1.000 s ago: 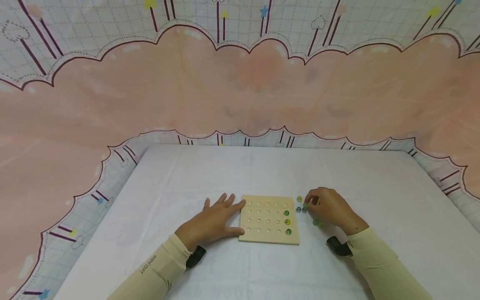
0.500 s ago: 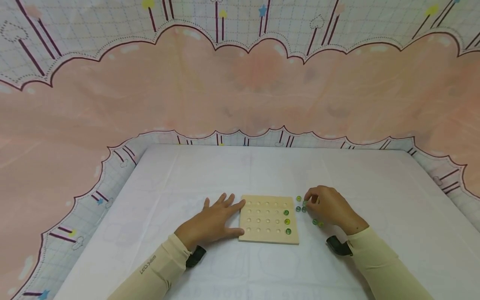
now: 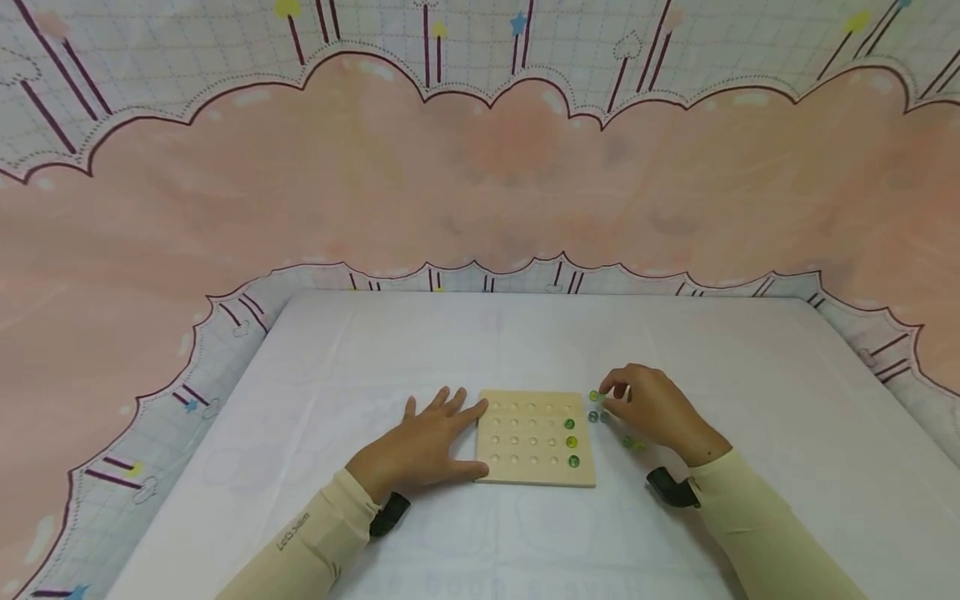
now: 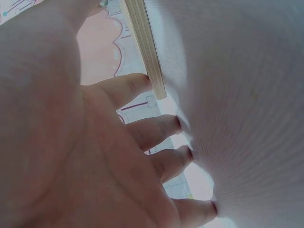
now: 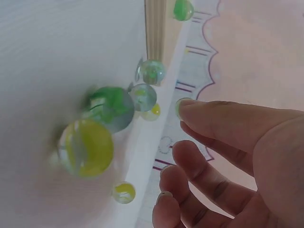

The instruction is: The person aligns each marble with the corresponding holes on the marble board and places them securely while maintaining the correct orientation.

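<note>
A square wooden board [image 3: 525,450] with rows of shallow round hollows lies on the white table. Two green marbles and a yellow marble [image 3: 572,442] sit in its right column. My left hand [image 3: 420,442] rests flat with fingers spread, its thumb and index finger against the board's left edge. To the right of the board, my right hand [image 3: 656,412] pinches a greenish glass marble [image 5: 179,108] between thumb and index finger, just above the table. The thumb hides most of that marble in the right wrist view; the other fingers are loosely bent.
Several loose marbles lie right of the board, among them a yellow-green marble [image 3: 593,396] near its far corner and a yellow swirled marble [image 5: 88,147] beneath the right hand. A patterned cloth backdrop [image 3: 480,183] rises behind the table [image 3: 360,333].
My right hand has risen slightly from the loose marbles, with the pinched marble moving up and a little left. My left hand stays at the board, and the head view shifts slightly.
</note>
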`<act>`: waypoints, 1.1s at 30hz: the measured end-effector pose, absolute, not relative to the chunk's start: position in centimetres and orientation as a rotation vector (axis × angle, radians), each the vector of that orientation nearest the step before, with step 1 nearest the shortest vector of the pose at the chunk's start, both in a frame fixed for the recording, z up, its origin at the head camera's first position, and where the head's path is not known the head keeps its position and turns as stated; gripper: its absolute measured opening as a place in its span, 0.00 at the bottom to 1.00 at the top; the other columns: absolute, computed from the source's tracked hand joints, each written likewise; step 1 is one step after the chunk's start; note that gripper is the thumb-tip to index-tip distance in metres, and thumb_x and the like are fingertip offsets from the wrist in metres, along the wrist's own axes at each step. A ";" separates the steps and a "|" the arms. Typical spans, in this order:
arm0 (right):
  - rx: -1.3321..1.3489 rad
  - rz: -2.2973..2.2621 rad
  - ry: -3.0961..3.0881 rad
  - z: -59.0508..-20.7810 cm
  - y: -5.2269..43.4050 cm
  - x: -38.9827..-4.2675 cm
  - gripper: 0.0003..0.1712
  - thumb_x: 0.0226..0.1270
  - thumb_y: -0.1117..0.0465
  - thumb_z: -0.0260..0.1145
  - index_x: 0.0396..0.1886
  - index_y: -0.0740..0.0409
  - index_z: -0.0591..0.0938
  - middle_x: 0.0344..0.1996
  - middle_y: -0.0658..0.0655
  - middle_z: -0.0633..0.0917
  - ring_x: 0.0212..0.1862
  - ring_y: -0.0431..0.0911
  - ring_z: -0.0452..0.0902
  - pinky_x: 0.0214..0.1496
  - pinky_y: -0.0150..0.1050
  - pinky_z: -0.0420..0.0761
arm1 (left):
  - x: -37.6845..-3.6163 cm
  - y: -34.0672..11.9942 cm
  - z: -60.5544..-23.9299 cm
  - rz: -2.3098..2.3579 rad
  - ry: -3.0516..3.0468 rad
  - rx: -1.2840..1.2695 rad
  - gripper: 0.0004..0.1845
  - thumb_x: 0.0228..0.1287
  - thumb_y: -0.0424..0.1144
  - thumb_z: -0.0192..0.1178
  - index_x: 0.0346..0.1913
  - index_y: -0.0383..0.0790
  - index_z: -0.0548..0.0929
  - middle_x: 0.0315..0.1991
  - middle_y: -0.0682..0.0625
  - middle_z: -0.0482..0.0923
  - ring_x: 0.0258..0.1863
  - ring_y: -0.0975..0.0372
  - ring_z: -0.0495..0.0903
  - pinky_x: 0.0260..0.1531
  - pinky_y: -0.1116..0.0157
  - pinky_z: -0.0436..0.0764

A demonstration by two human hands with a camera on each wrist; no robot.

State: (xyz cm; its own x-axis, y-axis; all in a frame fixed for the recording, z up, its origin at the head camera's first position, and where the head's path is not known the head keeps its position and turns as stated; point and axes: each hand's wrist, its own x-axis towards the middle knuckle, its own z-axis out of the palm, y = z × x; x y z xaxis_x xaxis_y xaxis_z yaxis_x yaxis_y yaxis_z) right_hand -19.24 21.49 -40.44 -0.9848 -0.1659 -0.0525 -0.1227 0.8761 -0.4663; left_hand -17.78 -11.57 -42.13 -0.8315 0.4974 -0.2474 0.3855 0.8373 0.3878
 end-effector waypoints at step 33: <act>-0.270 -0.733 2.909 -40.6 17.6 -19.6 0.04 0.61 0.65 0.72 0.36 0.54 0.88 0.30 0.52 0.81 0.33 0.46 0.73 0.32 0.36 0.73 | -17.7 -11.8 -42.1 0.445 2.673 0.679 0.49 0.57 0.68 0.65 0.79 0.58 0.58 0.81 0.44 0.50 0.81 0.47 0.43 0.72 0.31 0.41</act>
